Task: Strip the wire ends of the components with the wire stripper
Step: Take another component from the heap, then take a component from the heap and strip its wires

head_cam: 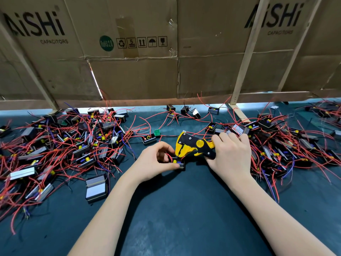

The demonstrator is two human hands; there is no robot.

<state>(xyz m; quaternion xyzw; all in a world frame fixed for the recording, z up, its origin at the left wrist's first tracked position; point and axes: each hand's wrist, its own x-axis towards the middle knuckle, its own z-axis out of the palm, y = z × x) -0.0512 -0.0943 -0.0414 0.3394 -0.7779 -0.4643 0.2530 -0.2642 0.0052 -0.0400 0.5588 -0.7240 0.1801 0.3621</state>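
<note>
My right hand [231,154] grips the handles of a yellow and black wire stripper [191,145], whose jaws point left and down. My left hand [156,160] holds a small black component [178,162] with a yellow and blue part on top, just below the jaws. Its red wire [168,155] curls up between my fingers to the stripper's jaw. Both hands are over the middle of the dark green mat [184,209].
A big heap of black components with red wires [60,145] lies on the left, another heap [280,143] on the right behind my right hand. A lone open box part [96,187] sits left of my forearm. Cardboard panels [138,58] on wooden slats wall off the back.
</note>
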